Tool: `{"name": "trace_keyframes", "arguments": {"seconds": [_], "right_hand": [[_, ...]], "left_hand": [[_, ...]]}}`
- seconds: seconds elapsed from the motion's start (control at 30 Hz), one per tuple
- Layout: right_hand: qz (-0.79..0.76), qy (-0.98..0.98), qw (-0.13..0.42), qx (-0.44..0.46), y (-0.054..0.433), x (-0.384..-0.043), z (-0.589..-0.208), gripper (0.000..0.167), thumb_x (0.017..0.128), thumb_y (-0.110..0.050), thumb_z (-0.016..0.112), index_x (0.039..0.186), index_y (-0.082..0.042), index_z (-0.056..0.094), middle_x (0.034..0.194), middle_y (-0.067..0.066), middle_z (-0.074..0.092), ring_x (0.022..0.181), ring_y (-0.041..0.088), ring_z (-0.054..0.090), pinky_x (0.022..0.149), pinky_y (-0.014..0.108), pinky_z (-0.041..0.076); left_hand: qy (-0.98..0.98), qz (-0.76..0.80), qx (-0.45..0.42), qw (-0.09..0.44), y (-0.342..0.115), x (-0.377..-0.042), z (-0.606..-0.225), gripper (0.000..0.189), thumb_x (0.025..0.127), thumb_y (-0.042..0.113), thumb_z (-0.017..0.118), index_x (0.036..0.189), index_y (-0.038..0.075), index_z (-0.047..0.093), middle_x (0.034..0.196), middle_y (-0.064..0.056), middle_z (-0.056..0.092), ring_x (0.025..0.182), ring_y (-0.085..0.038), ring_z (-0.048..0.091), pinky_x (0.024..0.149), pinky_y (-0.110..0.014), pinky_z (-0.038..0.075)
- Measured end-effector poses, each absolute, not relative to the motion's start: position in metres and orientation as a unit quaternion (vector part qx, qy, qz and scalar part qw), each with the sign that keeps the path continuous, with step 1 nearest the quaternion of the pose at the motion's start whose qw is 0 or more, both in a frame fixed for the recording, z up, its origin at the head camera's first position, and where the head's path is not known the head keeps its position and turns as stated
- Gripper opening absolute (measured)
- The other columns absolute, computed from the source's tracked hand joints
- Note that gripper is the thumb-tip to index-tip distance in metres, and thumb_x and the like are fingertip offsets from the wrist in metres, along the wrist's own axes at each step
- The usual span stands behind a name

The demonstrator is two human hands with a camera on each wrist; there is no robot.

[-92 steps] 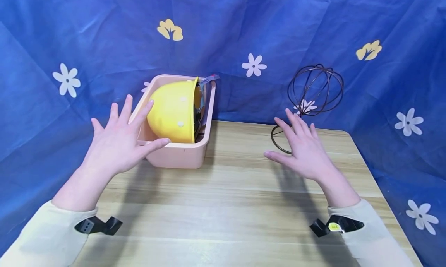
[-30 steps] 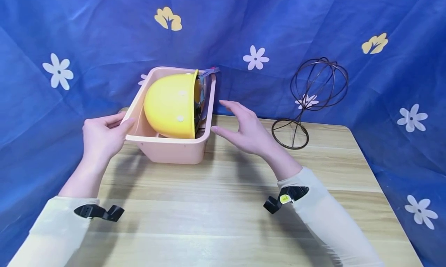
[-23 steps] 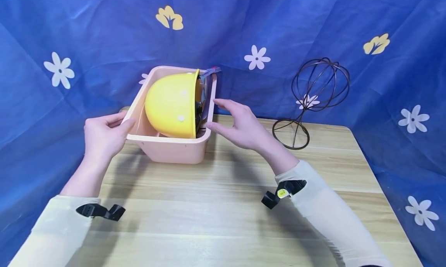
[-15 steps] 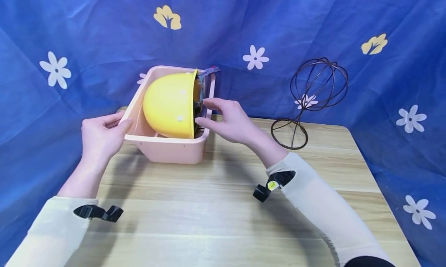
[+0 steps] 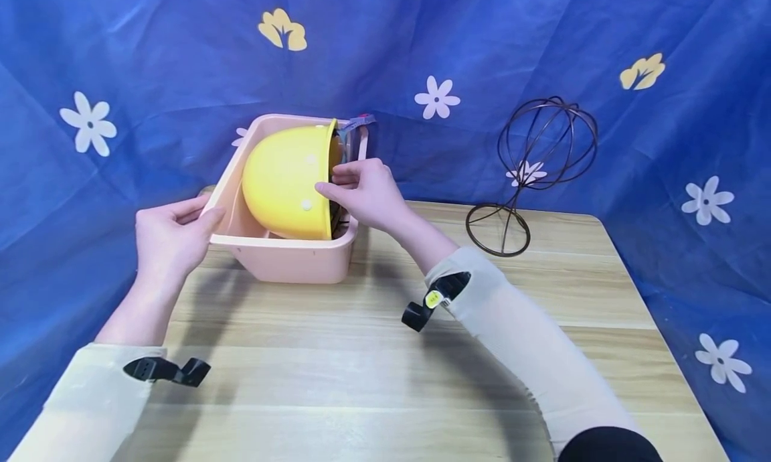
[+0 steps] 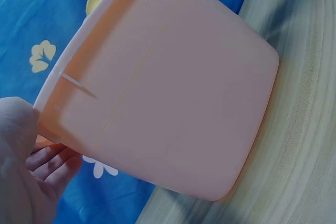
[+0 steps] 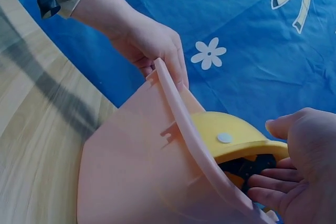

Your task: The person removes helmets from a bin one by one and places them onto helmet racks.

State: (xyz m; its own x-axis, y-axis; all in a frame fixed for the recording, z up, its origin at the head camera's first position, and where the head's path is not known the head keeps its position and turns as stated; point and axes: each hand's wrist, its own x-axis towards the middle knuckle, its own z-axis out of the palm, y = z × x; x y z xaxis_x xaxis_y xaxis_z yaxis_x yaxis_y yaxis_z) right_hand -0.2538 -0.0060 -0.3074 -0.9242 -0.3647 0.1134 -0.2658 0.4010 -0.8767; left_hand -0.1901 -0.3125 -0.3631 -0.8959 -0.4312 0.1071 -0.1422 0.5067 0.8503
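A yellow hard hat point(image 5: 283, 181) lies on its side in a pink plastic bin point(image 5: 295, 264), its dark inner harness facing right. My left hand point(image 5: 171, 238) holds the bin's near left corner, thumb on the rim and fingers beneath it. My right hand point(image 5: 367, 191) straddles the hat's brim. In the right wrist view the fingers point(image 7: 270, 187) reach inside the hat, fairly straight, while the thumb stays above the brim with a small gap. The left wrist view shows mostly the bin's outer wall point(image 6: 173, 87).
A dark wire stand point(image 5: 506, 211) with a round cage top is at the back right of the wooden table point(image 5: 385, 355). A bluish strap point(image 5: 360, 120) hangs over the bin's far right corner. A blue patterned cloth point(image 5: 373, 40) encloses the back and sides.
My left hand came down onto the bin's corner and has stayed there. My right hand moved left from near the wire stand, over the bin's right rim, to the hat's brim.
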Motion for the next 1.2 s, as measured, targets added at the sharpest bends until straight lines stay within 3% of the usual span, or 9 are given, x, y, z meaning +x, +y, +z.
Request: {"name": "trace_keyframes", "arguments": {"seconds": [0.33, 0.43, 0.6, 0.7, 0.77, 0.87, 0.93, 1.0, 1.2], "right_hand": [[-0.510, 0.837, 0.068, -0.186, -0.021, -0.258, -0.312, 0.037, 0.098, -0.023, 0.079, 0.128, -0.001, 0.075, 0.105, 0.003, 0.078, 0.095, 0.010, 0.073, 0.082, 0.021, 0.059], [-0.509, 0.839, 0.065, -0.182, -0.023, -0.256, -0.311, 0.035, 0.097, -0.022, 0.080, 0.125, 0.000, 0.076, 0.102, 0.003, 0.078, 0.093, 0.011, 0.074, 0.081, 0.021, 0.059], [-0.507, 0.842, 0.049, -0.175, -0.025, -0.255, -0.311, 0.030, 0.096, -0.016, 0.080, 0.121, 0.001, 0.077, 0.102, 0.006, 0.078, 0.094, 0.013, 0.074, 0.084, 0.021, 0.058], [-0.510, 0.841, 0.036, -0.177, -0.026, -0.254, -0.311, 0.023, 0.097, -0.011, 0.078, 0.115, 0.002, 0.078, 0.096, 0.005, 0.077, 0.088, 0.011, 0.073, 0.081, 0.019, 0.058], [-0.507, 0.842, 0.027, -0.183, -0.025, -0.253, -0.311, 0.014, 0.097, -0.008, 0.074, 0.105, 0.002, 0.079, 0.082, 0.003, 0.072, 0.073, 0.010, 0.068, 0.071, 0.016, 0.055], [-0.499, 0.843, 0.010, -0.201, -0.025, -0.253, -0.312, 0.016, 0.097, -0.003, 0.068, 0.084, 0.002, 0.075, 0.061, 0.000, 0.053, 0.052, 0.009, 0.047, 0.052, 0.017, 0.038], [-0.490, 0.844, 0.000, -0.216, -0.025, -0.252, -0.313, 0.022, 0.097, 0.000, 0.064, 0.076, 0.000, 0.071, 0.054, -0.001, 0.040, 0.047, 0.010, 0.034, 0.048, 0.022, 0.026], [-0.486, 0.844, -0.008, -0.226, -0.025, -0.252, -0.313, 0.025, 0.096, 0.001, 0.063, 0.072, -0.001, 0.068, 0.052, -0.003, 0.035, 0.046, 0.008, 0.029, 0.048, 0.022, 0.022], [-0.496, 0.842, -0.021, -0.210, -0.026, -0.252, -0.313, 0.025, 0.096, 0.003, 0.061, 0.074, 0.001, 0.072, 0.049, 0.000, 0.038, 0.042, 0.008, 0.031, 0.044, 0.022, 0.022]], "left_hand": [[-0.853, -0.467, 0.175, 0.155, -0.311, -0.189, -0.364, 0.051, 0.095, 0.044, 0.078, 0.137, 0.014, 0.073, 0.124, -0.012, 0.071, 0.078, 0.019, 0.063, 0.071, -0.009, 0.052], [-0.848, -0.473, 0.173, 0.163, -0.312, -0.189, -0.364, 0.049, 0.095, 0.040, 0.079, 0.135, 0.013, 0.074, 0.117, -0.002, 0.075, 0.077, 0.019, 0.063, 0.070, -0.008, 0.052], [-0.840, -0.486, 0.168, 0.174, -0.311, -0.189, -0.364, 0.045, 0.094, 0.035, 0.081, 0.133, 0.012, 0.076, 0.089, 0.030, 0.071, 0.077, 0.020, 0.063, 0.069, -0.007, 0.051], [-0.837, -0.491, 0.166, 0.176, -0.310, -0.189, -0.364, 0.044, 0.094, 0.034, 0.081, 0.132, 0.011, 0.076, 0.088, 0.031, 0.070, 0.078, 0.020, 0.063, 0.070, -0.007, 0.052], [-0.835, -0.495, 0.167, 0.173, -0.310, -0.189, -0.364, 0.046, 0.094, 0.034, 0.080, 0.133, 0.011, 0.075, 0.090, 0.030, 0.071, 0.078, 0.019, 0.063, 0.070, -0.008, 0.052], [-0.832, -0.501, 0.171, 0.166, -0.310, -0.188, -0.364, 0.047, 0.095, 0.035, 0.080, 0.134, 0.011, 0.074, 0.084, 0.034, 0.068, 0.077, 0.018, 0.064, 0.070, -0.008, 0.052], [-0.830, -0.503, 0.173, 0.165, -0.310, -0.188, -0.365, 0.046, 0.095, 0.035, 0.080, 0.134, 0.012, 0.074, 0.077, 0.037, 0.064, 0.076, 0.018, 0.064, 0.069, -0.008, 0.052], [-0.830, -0.504, 0.175, 0.165, -0.310, -0.187, -0.365, 0.045, 0.095, 0.034, 0.080, 0.134, 0.012, 0.074, 0.074, 0.039, 0.061, 0.076, 0.017, 0.064, 0.069, -0.007, 0.052], [-0.833, -0.500, 0.168, 0.169, -0.309, -0.187, -0.365, 0.045, 0.095, 0.034, 0.080, 0.133, 0.012, 0.075, 0.074, 0.039, 0.062, 0.077, 0.017, 0.064, 0.069, -0.008, 0.052]]}}
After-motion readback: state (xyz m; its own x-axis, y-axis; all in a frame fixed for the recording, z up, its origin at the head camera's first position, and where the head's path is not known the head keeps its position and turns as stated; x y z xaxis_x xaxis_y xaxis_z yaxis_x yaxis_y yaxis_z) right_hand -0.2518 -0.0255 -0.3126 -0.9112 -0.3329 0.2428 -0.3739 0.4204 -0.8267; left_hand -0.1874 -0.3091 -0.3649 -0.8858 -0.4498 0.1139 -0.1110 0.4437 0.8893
